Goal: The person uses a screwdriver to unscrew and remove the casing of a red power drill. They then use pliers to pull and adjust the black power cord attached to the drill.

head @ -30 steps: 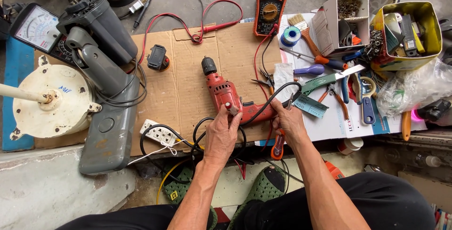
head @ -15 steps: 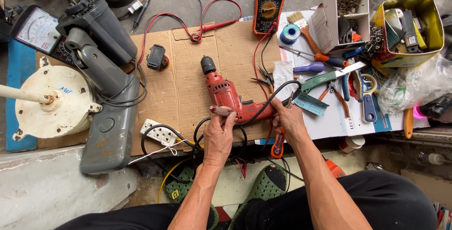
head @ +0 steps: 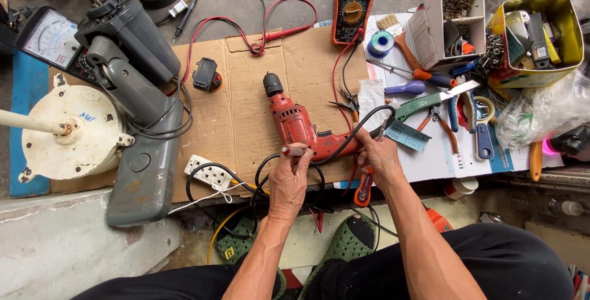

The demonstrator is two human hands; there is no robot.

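Head view: both hands [head: 289, 180] on red drill [head: 296, 125]

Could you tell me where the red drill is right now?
In the head view, the red drill lies mid-frame on the cardboard sheet, between both hands.

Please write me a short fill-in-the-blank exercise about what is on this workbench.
1. The electric drill under both hands is ____ in colour.
2. The drill lies on a sheet of ____.
3. The right hand grips the drill's black ____.
4. The left hand holds a tool with a ____ handle.

Answers: red; cardboard; cord; red
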